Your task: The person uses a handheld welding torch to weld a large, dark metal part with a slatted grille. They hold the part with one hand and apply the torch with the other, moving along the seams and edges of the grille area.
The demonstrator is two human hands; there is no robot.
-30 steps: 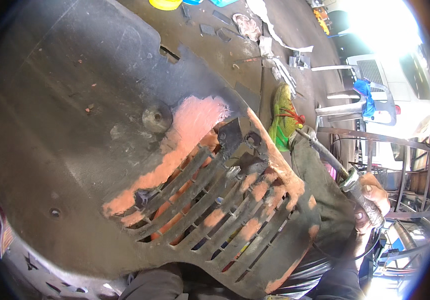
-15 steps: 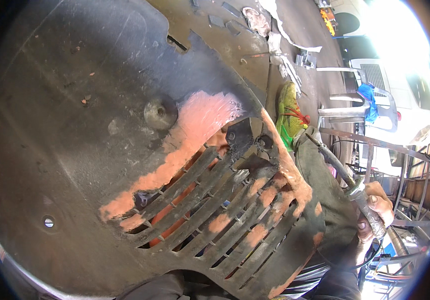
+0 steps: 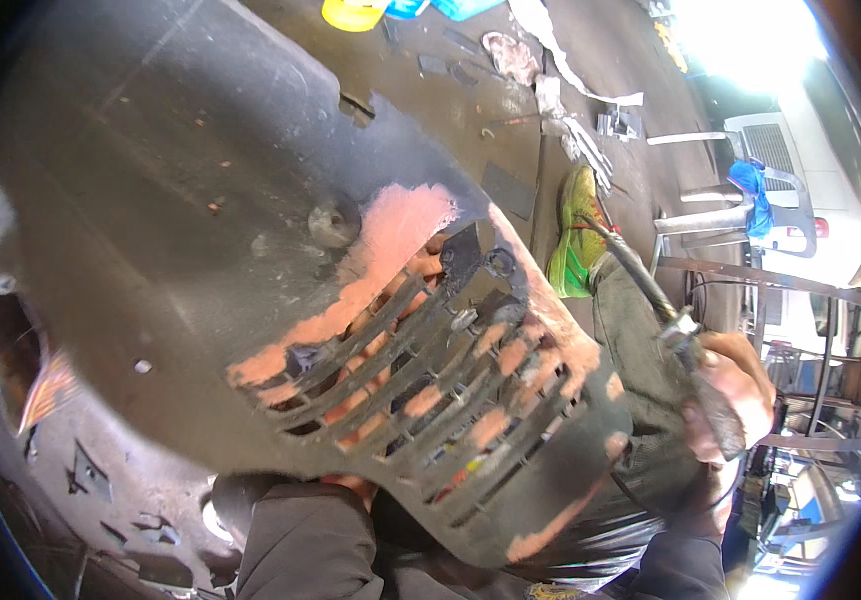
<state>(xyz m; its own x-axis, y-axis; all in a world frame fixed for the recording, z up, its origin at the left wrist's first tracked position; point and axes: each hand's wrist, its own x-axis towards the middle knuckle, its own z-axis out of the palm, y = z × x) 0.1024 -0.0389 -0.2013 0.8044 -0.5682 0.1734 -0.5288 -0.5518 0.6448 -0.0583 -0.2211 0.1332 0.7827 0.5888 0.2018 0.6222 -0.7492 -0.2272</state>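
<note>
A large dark plastic panel (image 3: 220, 310) fills the middle of the view, with a slatted grille at its lower right. Pink, melted-looking patches (image 3: 400, 225) cover its upper and side edges and several slats. My right hand (image 3: 730, 390) is closed round the handle of a soldering iron (image 3: 645, 280), its metal shaft pointing up and left, its tip apart from the panel and in line with the shoe. My left hand (image 3: 353, 486) reaches under the panel's lower edge; only skin near the wrist shows there, and skin-coloured bits show through the grille openings. Its fingers are mostly hidden.
A yellow-green shoe (image 3: 577, 235) and my trouser leg lie beyond the panel. Scraps and a crumpled rag (image 3: 512, 58) litter the floor, with a yellow container (image 3: 353, 12) at the top. On the right stand a white chair (image 3: 705, 220) with a blue cloth and a metal frame (image 3: 770, 280).
The panel has shifted and tilted, baring the floor and parts at lower left. My left sleeve has come into view beneath it. The iron has moved slightly left in my right hand.
</note>
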